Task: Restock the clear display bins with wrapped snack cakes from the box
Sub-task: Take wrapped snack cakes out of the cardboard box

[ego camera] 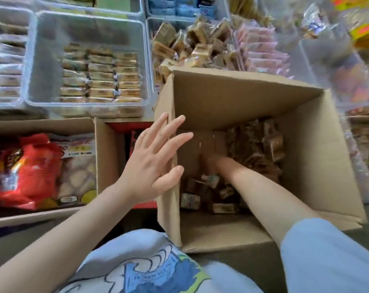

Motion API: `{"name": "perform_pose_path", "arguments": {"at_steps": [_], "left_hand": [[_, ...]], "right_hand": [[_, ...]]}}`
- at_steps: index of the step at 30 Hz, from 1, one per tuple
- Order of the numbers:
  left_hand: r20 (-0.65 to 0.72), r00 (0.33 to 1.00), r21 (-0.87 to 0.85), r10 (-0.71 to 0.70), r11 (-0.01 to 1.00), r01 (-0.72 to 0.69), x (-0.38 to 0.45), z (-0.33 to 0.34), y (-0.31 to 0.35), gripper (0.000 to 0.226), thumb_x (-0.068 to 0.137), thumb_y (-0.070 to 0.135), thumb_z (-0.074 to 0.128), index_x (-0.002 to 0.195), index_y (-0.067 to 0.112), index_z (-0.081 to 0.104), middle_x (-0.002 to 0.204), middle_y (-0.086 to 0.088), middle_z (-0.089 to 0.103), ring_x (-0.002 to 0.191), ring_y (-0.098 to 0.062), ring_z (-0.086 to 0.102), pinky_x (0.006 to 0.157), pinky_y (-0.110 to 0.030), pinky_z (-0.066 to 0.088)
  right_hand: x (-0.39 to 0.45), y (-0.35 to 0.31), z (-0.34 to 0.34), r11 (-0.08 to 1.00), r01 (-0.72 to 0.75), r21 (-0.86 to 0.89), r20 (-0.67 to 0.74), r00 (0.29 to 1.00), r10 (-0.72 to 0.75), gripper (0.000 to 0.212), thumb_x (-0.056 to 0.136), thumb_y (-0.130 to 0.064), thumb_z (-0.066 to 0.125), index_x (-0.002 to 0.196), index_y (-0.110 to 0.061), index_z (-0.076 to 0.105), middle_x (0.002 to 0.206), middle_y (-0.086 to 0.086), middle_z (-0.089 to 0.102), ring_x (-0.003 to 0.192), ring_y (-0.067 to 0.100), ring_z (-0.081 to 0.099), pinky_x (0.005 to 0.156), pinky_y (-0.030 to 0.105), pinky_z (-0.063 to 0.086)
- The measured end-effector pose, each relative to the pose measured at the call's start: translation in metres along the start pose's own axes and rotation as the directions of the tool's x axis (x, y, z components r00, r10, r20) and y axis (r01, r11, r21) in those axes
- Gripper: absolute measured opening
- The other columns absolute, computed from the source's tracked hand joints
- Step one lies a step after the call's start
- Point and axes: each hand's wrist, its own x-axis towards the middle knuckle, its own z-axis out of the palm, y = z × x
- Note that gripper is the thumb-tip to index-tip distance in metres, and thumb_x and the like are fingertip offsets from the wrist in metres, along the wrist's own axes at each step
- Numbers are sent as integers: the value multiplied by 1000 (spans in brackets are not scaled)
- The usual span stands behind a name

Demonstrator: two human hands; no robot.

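Pale blue printed shirt (141,269) filling the lower edge, both bare arms reaching toward a cardboard box.

Crinkly red snack bags (25,172) are lying in a low carton at far left. Behind them a clear, round-cornered plastic bin (37,66) is holding neat rows of wrapped snack cakes (101,77), with bare room along its left side. Left hand (152,161) is pressing flat, fingers straight and spread, against the box's (306,157) upright left wall. Right hand (211,163) is reaching deep inside (its fingers blurred, grip impossible to tell) among loose brown wrapped cakes (255,144) heaped at right.
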Motion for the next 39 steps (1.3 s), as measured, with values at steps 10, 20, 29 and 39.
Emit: {"name": "perform_pose_path", "arguments": {"at_steps": [10,20,29,39], "left_hand": [[-16,998,-36,-59,998,59,1,5,1,56,92,40,40,145,24,45,164,-1,29,155,-30,13,121,-58,18],[32,997,-52,-63,997,65,2,-14,-7,63,93,48,43,153,32,36,168,11,15,156,-16,4,122,-46,10],[61,909,263,-412,885,383,28,-76,-150,65,96,45,50,155,23,34,165,-3,25,153,-25,17,122,-49,20],[146,778,504,-611,723,473,28,-128,-272,65,99,53,39,154,21,34,160,-10,34,150,-26,24,114,-49,29]], "right_hand": [[-4,2,-3,996,3,91,15,1000,-5,56,91,-10,65,143,-6,46,137,12,56,117,30,60,80,30,51],[-165,13,-109,108,336,936,-310,928,-206,20,96,-21,60,115,-16,54,111,15,69,93,28,66,70,33,56],[-203,-74,-179,-132,674,727,-679,676,-287,51,93,-5,61,141,-6,45,120,16,65,96,27,67,73,34,55],[-111,-194,-280,879,405,253,-747,659,-89,37,88,-20,72,121,-29,60,105,-8,65,92,14,62,75,30,53]]}}
